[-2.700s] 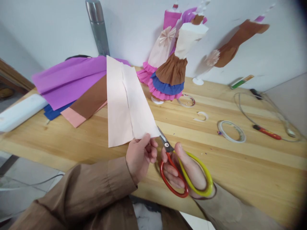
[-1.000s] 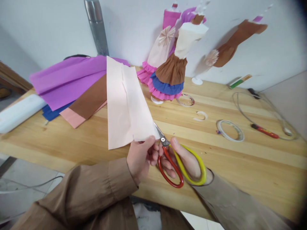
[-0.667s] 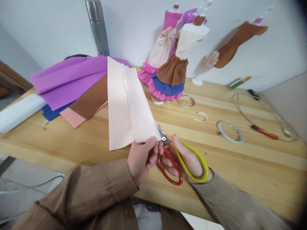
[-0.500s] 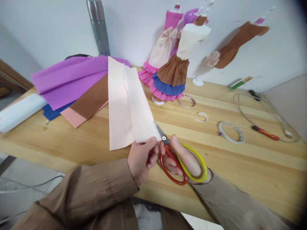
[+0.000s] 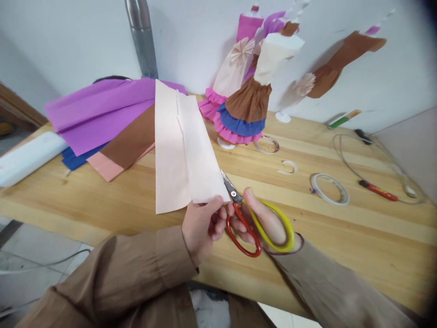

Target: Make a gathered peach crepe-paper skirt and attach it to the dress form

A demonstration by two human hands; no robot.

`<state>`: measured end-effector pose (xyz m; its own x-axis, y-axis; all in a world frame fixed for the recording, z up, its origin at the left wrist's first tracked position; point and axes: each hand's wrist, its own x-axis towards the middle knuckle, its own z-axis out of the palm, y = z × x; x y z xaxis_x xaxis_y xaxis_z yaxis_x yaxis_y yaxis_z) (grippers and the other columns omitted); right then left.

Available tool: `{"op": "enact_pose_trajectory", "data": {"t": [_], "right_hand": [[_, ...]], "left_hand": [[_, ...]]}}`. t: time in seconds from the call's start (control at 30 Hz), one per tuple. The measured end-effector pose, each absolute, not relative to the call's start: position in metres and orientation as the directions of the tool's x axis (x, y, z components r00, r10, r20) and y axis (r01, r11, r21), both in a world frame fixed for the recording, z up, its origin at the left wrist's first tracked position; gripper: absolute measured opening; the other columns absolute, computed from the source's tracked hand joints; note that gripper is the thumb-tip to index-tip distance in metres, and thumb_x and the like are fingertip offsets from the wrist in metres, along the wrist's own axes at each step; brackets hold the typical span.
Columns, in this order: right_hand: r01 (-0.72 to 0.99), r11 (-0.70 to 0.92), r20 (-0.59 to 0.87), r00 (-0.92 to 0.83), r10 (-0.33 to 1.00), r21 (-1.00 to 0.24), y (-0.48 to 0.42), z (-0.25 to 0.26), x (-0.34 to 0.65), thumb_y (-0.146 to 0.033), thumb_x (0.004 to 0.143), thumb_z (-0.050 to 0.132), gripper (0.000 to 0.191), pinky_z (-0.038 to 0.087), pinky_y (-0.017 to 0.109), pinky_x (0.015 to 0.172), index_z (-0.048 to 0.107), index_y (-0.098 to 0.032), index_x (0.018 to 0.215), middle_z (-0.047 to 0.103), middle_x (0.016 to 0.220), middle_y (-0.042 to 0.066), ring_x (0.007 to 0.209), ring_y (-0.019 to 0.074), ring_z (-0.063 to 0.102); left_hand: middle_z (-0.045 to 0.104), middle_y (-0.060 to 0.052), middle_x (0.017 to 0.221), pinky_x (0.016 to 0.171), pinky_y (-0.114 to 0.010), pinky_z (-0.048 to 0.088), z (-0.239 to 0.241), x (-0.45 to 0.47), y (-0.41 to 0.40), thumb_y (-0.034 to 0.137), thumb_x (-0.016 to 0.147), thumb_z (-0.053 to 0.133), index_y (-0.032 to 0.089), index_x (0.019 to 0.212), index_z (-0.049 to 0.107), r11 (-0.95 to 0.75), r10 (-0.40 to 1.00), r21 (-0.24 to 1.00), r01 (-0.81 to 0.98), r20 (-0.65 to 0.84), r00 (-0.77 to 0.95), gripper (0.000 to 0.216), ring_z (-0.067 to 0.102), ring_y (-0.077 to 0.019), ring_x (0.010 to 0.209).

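A pale cream sheet of crepe paper (image 5: 172, 150), folded over along its right part, stretches away from me above the table. My left hand (image 5: 203, 223) pinches its near edge between thumb and fingers. My right hand (image 5: 264, 218) grips a pair of scissors (image 5: 233, 194) with one red and one yellow handle loop. The scissor blades lie at the paper's near right edge, close to my left fingertips; part of them is hidden by the paper. Behind the sheet lie purple paper (image 5: 109, 109), brown paper (image 5: 131, 136) and blue paper (image 5: 77, 157).
Small mannequins in paper dresses stand by the wall, the nearest with a brown, blue and pink skirt (image 5: 247, 100). A grey flask (image 5: 145, 50) is behind the papers. On the right lie a tape roll (image 5: 329, 189) and a red corded tool (image 5: 378, 189). A white roll (image 5: 30, 157) lies left.
The scissor handles have spread slightly further apart, and the red loop has shifted a little up and left. My left hand keeps its pinch on the paper in nearly the same place.
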<state>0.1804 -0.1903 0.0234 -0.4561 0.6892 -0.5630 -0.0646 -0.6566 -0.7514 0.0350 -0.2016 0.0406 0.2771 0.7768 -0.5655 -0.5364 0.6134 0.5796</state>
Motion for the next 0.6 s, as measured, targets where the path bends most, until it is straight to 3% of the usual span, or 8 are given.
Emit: {"op": "enact_pose_trajectory", "data": {"t": [0.2,0.6], "right_hand": [[-0.041,-0.650,-0.563,-0.461,0.686,-0.759,-0.1880,0.0208,0.1797,-0.088,0.065,0.045,0.067,0.014,0.017,0.029,0.047,-0.021,0.071,0.034,0.039,-0.010,0.027,0.0040,0.024],[-0.005,-0.673,-0.572,-0.523,0.632,-0.740,-0.1813,0.0220,0.1869,-0.089,0.064,0.043,0.074,0.021,0.019,0.029,0.055,-0.017,0.075,0.054,0.053,-0.001,0.032,0.0069,0.042]], "left_hand": [[0.049,0.003,0.058,0.033,-0.016,0.016,0.0409,0.0345,-0.2013,0.024,0.085,0.052,0.011,0.066,0.053,0.624,0.763,0.563,-0.542,-0.589,0.267,0.023,0.033,-0.0008,0.034],[0.048,0.004,0.055,0.033,-0.016,0.016,0.0378,0.0335,-0.2038,0.030,0.077,0.058,0.012,0.069,0.054,0.627,0.764,0.573,-0.528,-0.584,0.274,0.020,0.034,-0.0014,0.034]]}}
